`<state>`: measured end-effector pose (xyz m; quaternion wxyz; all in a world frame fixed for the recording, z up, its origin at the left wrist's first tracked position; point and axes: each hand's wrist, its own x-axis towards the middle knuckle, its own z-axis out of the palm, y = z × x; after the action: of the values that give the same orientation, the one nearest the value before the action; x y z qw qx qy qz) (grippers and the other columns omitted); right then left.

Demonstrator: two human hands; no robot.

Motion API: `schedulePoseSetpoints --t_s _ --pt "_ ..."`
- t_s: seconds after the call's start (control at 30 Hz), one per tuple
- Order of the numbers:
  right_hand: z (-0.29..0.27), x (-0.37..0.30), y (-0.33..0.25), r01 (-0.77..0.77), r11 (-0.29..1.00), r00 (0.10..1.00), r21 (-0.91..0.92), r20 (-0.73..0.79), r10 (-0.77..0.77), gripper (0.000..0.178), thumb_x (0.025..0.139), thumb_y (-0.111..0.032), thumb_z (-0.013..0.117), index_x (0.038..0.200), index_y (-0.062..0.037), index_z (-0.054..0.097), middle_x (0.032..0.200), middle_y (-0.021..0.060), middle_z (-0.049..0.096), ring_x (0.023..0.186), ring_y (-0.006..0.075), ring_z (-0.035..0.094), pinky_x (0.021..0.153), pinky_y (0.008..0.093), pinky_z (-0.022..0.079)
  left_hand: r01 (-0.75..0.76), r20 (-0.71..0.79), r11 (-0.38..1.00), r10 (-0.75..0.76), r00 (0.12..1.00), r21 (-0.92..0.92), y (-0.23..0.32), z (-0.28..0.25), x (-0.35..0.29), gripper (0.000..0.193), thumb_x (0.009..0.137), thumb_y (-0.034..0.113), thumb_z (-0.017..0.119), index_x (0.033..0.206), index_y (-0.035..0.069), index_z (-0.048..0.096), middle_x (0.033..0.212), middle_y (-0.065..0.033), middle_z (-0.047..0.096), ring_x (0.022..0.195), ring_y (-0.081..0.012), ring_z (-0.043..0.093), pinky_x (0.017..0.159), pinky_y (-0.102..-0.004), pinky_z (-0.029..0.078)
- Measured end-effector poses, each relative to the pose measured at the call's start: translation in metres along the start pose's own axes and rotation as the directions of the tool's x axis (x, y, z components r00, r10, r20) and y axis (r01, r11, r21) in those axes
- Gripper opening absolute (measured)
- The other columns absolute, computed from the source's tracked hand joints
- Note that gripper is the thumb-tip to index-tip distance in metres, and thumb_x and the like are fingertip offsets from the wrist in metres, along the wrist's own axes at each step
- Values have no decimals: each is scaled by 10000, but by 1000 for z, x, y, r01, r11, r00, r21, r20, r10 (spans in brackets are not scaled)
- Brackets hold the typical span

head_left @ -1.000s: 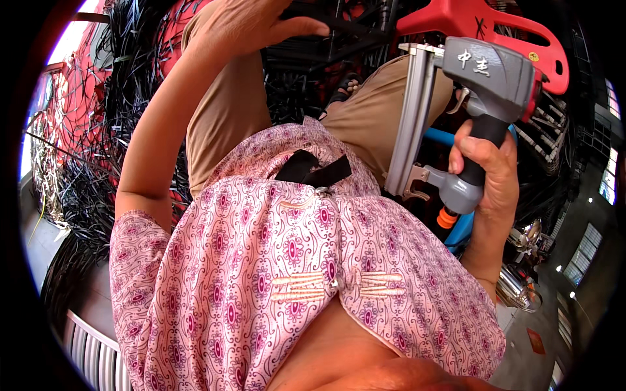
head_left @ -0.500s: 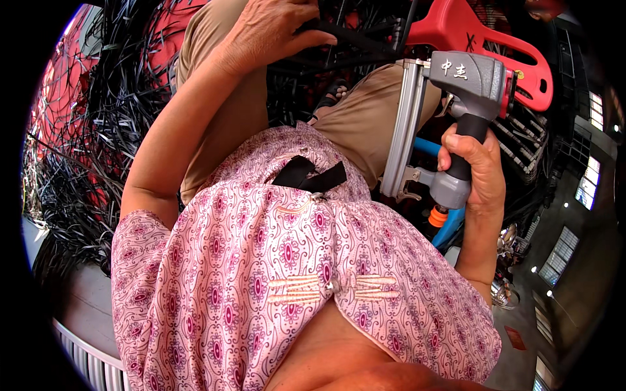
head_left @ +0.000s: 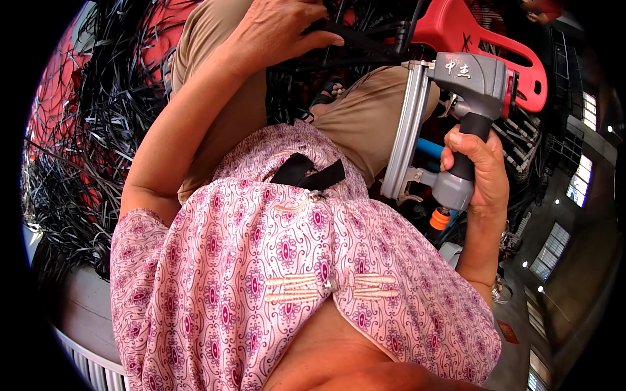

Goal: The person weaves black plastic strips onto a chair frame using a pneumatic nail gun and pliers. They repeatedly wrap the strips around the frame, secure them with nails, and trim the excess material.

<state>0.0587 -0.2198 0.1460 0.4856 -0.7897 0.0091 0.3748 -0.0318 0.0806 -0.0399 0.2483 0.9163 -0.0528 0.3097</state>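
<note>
My right hand (head_left: 481,159) is closed around the black grip of a grey pneumatic staple gun (head_left: 471,81). The gun's long silver magazine (head_left: 407,130) hangs on its left side, beside my right thigh. An orange ring (head_left: 439,219) marks the air fitting under the handle. At the top of the view, my left hand (head_left: 277,32) is at a black frame (head_left: 368,42) wound with dark strips. Its thumb lies along the near side, and the frame passes between thumb and fingers. The upper edge cuts off part of these fingers.
A red plastic chair (head_left: 450,23) stands behind the staple gun. Heaps of loose black strips (head_left: 107,130) lie over red material on the left. A blue hose (head_left: 429,147) shows behind the magazine. Grey floor (head_left: 85,300) appears at lower left.
The view has shifted slightly. The staple gun is still in my right hand at nearly the same place, and less of the blue hose shows below it. My left hand stays at the frame.
</note>
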Motion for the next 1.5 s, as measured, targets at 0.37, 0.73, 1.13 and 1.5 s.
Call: schedulePoseSetpoints --t_s 0.37,0.73,1.13,1.5 --pt "2 -2 -3 -11 1000 1000 -20 -24 10 272 841 -78 750 1030 -15 566 785 62 589 592 155 614 561 298 536 8 -19 1000 -8 1000 -3 3 3 1 430 784 444 810 754 27 708 874 -73 640 1189 -296 542 990 -473 388" --pt "-5 0 -2 -3 999 1000 -42 -6 3 367 856 -61 723 1177 14 561 806 70 589 596 158 610 553 294 536 17 -9 1000 -17 1000 6 5 4 2 438 789 453 803 762 24 718 864 -72 643 1192 -290 545 999 -470 387" --pt "4 -1 -1 3 999 998 -46 -62 -6 262 837 -75 764 1013 -23 576 801 50 597 571 149 607 535 303 518 5 -24 1000 -5 1000 -13 5 6 1 437 778 443 811 741 21 703 886 -83 636 1175 -300 548 1004 -474 384" --pt "24 32 28 243 970 966 23 -100 -240 145 880 -87 729 911 -25 602 754 59 614 606 152 618 578 289 512 -10 -46 998 7 999 -60 8 11 5 416 753 424 827 722 36 682 912 -91 632 1138 -279 569 1016 -471 381"
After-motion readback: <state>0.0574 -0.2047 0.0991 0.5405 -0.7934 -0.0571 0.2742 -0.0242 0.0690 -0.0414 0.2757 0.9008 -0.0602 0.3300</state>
